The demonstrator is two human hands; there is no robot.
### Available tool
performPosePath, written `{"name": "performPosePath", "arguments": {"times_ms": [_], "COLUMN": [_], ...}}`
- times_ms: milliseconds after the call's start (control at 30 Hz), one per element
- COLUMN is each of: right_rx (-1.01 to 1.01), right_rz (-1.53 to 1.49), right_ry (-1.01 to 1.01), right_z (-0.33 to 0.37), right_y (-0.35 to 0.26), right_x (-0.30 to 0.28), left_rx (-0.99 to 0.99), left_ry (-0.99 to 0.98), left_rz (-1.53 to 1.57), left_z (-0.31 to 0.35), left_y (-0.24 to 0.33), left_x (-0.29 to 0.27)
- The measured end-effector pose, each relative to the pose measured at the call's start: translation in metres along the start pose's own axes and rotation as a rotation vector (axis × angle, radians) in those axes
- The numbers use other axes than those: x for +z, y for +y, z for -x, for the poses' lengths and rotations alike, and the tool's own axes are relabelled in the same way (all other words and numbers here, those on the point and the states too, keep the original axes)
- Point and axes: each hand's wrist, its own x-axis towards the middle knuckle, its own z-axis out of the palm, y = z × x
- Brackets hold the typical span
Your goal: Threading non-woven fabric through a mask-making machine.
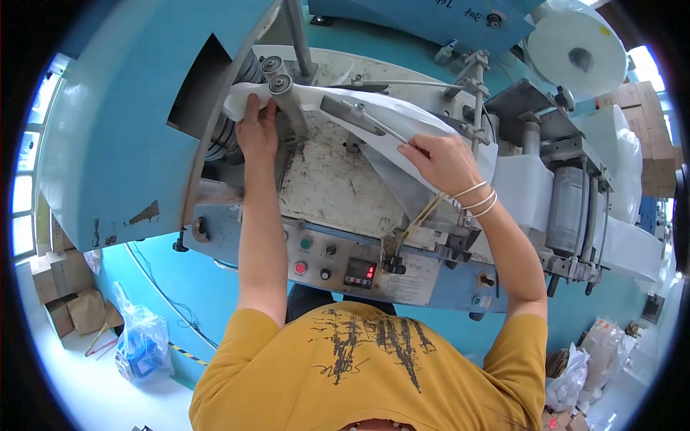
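A long white sheet (420, 121) runs across the machine bed and around two upright metal rollers (284, 93) at the left. My left hand (256, 133) reaches up beside these rollers, its fingers closed on the end part of the sheet. To the right, my right hand (447, 167) is closed around the lower end of a thin metal rod (384, 128), over the sheet. That rod meets a flat metal bar (351, 115). Part of the sheet behind the rollers and the right hand's inner fingers are hidden.
A blue machine housing (129, 129) stands close on the left. Along the front edge lies a control panel (338, 262) with buttons and a red display. Metal posts and brackets (478, 108) rise at the right, near a guide roller (568, 208). A large white roll (575, 54) is behind.
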Motion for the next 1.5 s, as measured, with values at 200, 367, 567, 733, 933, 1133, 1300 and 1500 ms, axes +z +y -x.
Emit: {"name": "performPosePath", "arguments": {"times_ms": [200, 367, 567, 733, 933, 1133, 1300, 1500], "right_rx": [0.004, -0.018, -0.046, 0.223, 0.325, 0.212, 0.266, 0.139], "right_rz": [0.114, 0.177, 0.191, 0.031, -0.102, -0.235, -0.214, -0.116], "right_ry": [-0.069, -0.043, 0.071, 0.393, 0.369, 0.191, 0.267, 0.32], "right_z": [-0.001, -0.001, 0.019, 0.064, 0.077, 0.067, 0.078, 0.087], "right_y": [0.001, 0.002, 0.009, 0.06, 0.136, 0.143, 0.138, 0.143], "right_x": [0.003, 0.007, 0.004, -0.061, -0.057, -0.039, -0.039, -0.021], "left_rx": [0.055, 0.108, 0.02, -0.035, -0.069, -0.058, -0.151, -0.092], "left_ry": [0.072, 0.141, 0.158, 0.077, 0.012, 0.007, -0.027, -0.042], "left_rz": [-0.074, -0.119, -0.213, -0.114, -0.271, -0.295, -0.198, -0.243], "left_z": [-0.001, 0.005, -0.037, -0.021, -0.01, -0.002, -0.002, 0.004], "left_y": [0.003, 0.001, -0.009, -0.004, -0.011, -0.007, 0.006, 0.004], "left_x": [0.001, 0.007, -0.041, -0.017, -0.01, -0.012, -0.028, -0.017]}}
